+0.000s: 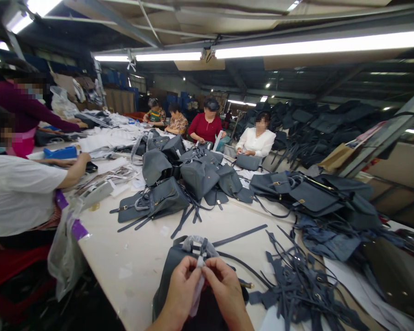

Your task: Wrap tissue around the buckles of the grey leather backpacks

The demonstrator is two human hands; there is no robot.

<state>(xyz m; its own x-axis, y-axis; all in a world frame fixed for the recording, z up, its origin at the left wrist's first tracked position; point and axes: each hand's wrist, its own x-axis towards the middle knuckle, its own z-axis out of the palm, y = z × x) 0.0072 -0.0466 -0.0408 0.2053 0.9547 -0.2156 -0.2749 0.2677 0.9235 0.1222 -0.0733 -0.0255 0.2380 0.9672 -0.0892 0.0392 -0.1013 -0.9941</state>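
Partly hidden — bag (166,271) behind left hand (183,281) and right hand (225,284).

Bag workshop: overhead tube lights (320,44), shared worktable (134,248), heaped dark bags (197,178), several workers (204,127).

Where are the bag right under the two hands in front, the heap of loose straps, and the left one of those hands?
Bag (164,275): head view, on its side, left of the hands.
Heap of loose straps (298,281): head view, mid-tangle.
Left hand (184,277): head view, back of the hand.
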